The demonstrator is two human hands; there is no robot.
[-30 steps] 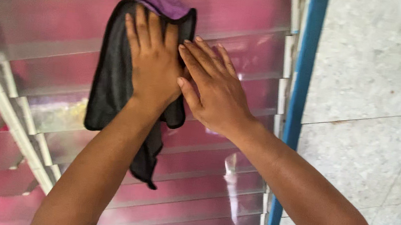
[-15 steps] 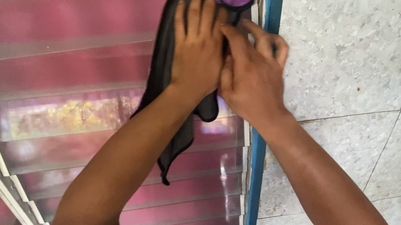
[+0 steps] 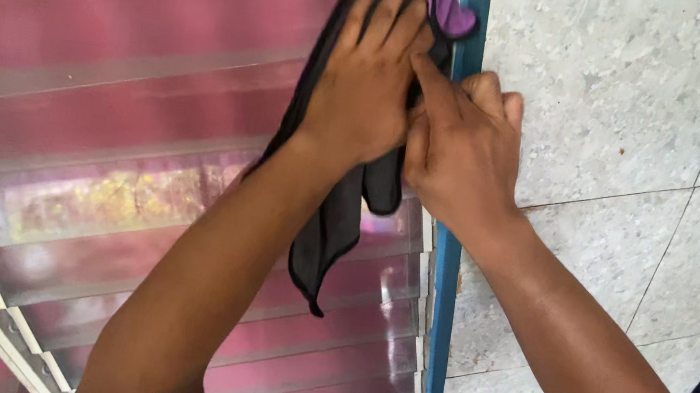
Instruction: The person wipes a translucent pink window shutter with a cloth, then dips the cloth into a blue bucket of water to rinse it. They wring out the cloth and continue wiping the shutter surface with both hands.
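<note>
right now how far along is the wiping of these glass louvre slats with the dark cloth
In hand: the left hand presses the dark cloth with a purple patch on an upper glass louvre slat by the blue window frame; the right hand rests beside it. Done: cannot tell. Left: lower slats show no cloth on them now.

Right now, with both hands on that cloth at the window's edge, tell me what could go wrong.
The left hand presses the dark cloth flat on a glass louvre slat; hard pressure could crack or shift it. The right hand is curled at the blue frame, so fingers could get nicked on slat ends. The cloth's loose tail may snag.
</note>
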